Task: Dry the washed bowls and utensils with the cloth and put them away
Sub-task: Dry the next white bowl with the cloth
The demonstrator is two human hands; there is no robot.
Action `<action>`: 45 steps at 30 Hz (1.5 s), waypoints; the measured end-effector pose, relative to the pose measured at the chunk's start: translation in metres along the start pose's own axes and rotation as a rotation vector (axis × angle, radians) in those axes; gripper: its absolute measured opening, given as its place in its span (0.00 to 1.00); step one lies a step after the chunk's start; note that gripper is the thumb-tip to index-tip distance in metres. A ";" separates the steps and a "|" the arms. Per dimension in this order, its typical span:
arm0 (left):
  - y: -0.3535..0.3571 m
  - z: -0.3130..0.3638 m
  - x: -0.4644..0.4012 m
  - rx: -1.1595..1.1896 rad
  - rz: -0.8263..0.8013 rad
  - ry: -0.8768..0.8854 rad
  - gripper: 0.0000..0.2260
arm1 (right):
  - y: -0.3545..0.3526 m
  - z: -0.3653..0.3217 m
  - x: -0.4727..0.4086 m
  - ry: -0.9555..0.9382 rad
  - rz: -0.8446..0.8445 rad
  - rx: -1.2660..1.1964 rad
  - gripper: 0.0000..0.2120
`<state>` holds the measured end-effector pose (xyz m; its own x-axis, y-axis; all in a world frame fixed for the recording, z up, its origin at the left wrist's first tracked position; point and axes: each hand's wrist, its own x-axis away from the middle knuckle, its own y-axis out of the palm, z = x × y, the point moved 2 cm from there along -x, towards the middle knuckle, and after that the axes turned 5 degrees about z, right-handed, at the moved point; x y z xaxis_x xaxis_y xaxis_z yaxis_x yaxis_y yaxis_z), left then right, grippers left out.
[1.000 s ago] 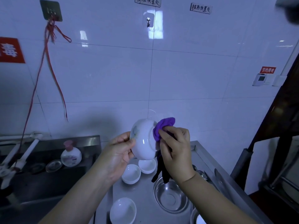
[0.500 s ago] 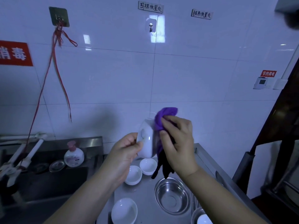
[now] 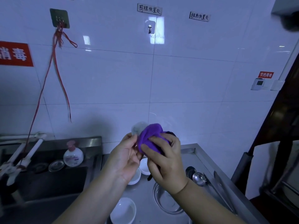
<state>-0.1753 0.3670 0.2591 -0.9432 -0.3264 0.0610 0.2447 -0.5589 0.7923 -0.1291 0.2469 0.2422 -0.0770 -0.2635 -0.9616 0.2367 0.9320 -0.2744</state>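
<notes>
Steel tabletop (image 3: 189, 152) below the raised hands, steel basin (image 3: 166, 202) on it, right hand (image 3: 165, 160) above the basin with fingers pressing purple cloth (image 3: 150, 138) onto a white bowl (image 3: 137, 128), left hand (image 3: 124, 157) fingers gripping that bowl

purple cloth (image 3: 151, 137), white bowl (image 3: 137, 128), red sign (image 3: 15, 54)

sink (image 3: 53, 183) left of counter (image 3: 191, 152) (bowls (image 3: 123, 210) on it)

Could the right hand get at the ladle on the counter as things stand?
Probably not at once: the right hand is pressing the purple cloth on the bowl. The ladle lies uncovered just right of it.
</notes>
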 end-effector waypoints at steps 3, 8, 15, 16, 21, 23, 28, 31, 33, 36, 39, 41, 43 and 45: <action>0.001 0.000 -0.001 0.124 0.067 -0.020 0.06 | -0.005 0.010 0.016 -0.048 -0.009 0.048 0.16; 0.006 -0.009 -0.003 0.097 0.046 -0.018 0.07 | -0.001 0.012 0.007 0.104 0.037 0.042 0.15; 0.003 -0.015 -0.004 0.113 0.099 -0.099 0.16 | 0.003 0.013 0.007 -0.080 0.022 0.070 0.15; 0.001 -0.014 -0.005 0.144 0.120 -0.116 0.14 | 0.002 0.016 0.013 -0.095 0.031 0.072 0.15; -0.008 -0.016 -0.003 0.244 0.172 -0.133 0.08 | 0.004 0.029 0.035 0.187 0.126 0.001 0.16; -0.013 -0.018 -0.003 0.244 0.171 -0.144 0.07 | 0.005 0.032 0.037 0.396 0.162 -0.081 0.16; -0.025 -0.020 -0.007 0.136 0.162 -0.176 0.10 | 0.007 0.039 0.028 0.761 0.185 -0.346 0.17; -0.030 -0.020 -0.011 0.070 0.145 -0.166 0.17 | 0.007 0.045 0.020 0.814 0.139 -0.412 0.20; -0.033 -0.020 -0.014 0.027 0.128 -0.148 0.19 | 0.008 0.052 0.018 0.834 0.089 -0.456 0.19; -0.036 -0.023 -0.017 -0.045 0.098 -0.115 0.15 | 0.012 0.062 0.015 0.850 0.002 -0.497 0.18; -0.037 -0.027 -0.020 -0.090 0.083 -0.093 0.21 | 0.017 0.066 0.013 0.735 -0.104 -0.397 0.19; -0.039 -0.031 -0.023 -0.107 0.090 -0.083 0.23 | 0.019 0.066 0.012 0.629 -0.154 -0.307 0.18; -0.042 -0.035 -0.025 -0.171 0.118 -0.066 0.16 | 0.021 0.060 0.011 0.497 -0.213 -0.242 0.18; -0.047 -0.041 -0.026 -0.328 0.166 -0.051 0.08 | 0.026 0.051 0.013 0.335 -0.293 -0.176 0.18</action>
<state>-0.1535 0.3703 0.1954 -0.8925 -0.3998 0.2089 0.4467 -0.7190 0.5324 -0.0748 0.2551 0.2219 -0.4304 -0.4537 -0.7803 -0.0071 0.8662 -0.4997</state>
